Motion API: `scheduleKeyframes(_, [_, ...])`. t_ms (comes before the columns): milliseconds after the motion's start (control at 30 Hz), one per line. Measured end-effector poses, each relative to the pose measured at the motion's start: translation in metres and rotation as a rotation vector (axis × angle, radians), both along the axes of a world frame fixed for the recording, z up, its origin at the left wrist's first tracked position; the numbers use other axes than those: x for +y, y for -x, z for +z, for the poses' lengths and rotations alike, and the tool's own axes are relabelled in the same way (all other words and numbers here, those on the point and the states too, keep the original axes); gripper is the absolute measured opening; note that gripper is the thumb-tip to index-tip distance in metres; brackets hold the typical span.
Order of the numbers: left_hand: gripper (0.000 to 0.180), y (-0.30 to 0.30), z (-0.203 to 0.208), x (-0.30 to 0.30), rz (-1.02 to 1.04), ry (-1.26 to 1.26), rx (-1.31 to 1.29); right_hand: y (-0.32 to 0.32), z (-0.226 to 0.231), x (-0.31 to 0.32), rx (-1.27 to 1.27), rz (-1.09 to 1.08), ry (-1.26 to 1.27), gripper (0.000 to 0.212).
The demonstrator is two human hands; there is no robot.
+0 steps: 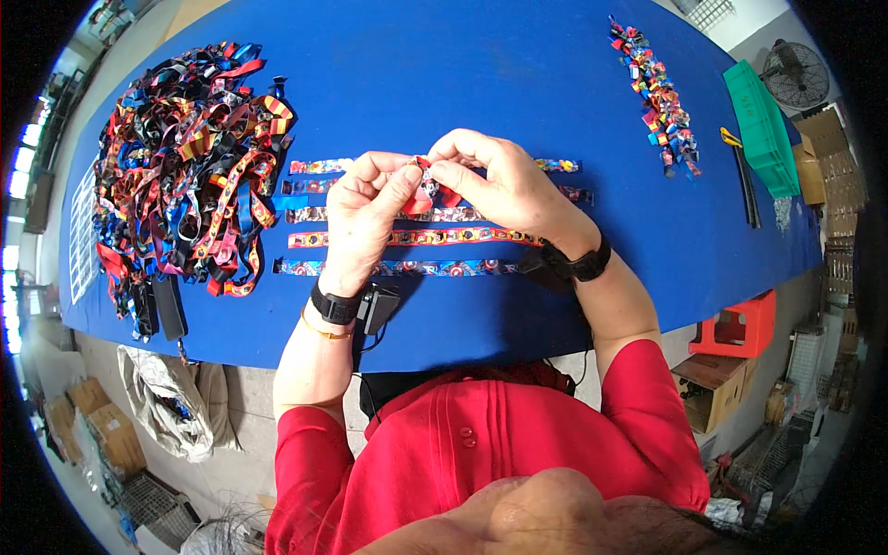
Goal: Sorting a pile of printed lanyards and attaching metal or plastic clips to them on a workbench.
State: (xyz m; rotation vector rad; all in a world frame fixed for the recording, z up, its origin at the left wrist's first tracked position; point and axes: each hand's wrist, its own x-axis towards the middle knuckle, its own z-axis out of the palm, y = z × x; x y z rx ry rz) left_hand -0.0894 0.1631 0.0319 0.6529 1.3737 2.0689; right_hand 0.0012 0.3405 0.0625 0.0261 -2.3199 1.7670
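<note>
Over the middle of the blue table, my left hand (372, 199) and my right hand (495, 180) meet, thumbs and fingertips pinched together on a red printed strap (427, 183). The strap looks folded between the fingers; its ends are partly hidden. Beneath the hands, several printed straps lie flat in parallel rows from left to right. Nearest me is a blue strap (444, 268), with an orange-red strap (444, 238) just beyond it. A brown and white strap (305, 215) passes under my hands, which hide the middle of the farther rows.
A big tangled heap of printed straps (185, 166) covers the table's left side. A narrow bundle of straps (657, 97) lies at far right, near a green crate (760, 129), yellow-handled scissors (731, 139) and a black bar (746, 190). A red stool (735, 326) stands beyond the table edge.
</note>
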Motion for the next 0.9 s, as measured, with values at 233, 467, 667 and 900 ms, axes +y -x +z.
scheduleKeyframes(233, [0.016, 0.0, 0.002, 0.001, 0.0, 0.013, -0.061, 0.001, -0.002, 0.0, -0.016, -0.055, -0.118, 0.019])
scheduleKeyframes(467, [0.021, -0.001, 0.001, 0.001, -0.03, 0.001, -0.052, -0.003, 0.008, 0.003, -0.119, -0.053, -0.214, 0.02])
scheduleKeyframes(667, [0.022, 0.0, 0.002, 0.0, -0.055, 0.006, -0.068, -0.002, 0.007, 0.004, -0.077, -0.04, -0.203, 0.019])
scheduleKeyframes(900, [0.022, -0.002, 0.004, 0.002, -0.067, 0.013, -0.07, 0.0, -0.002, 0.001, 0.027, -0.115, -0.209, 0.02])
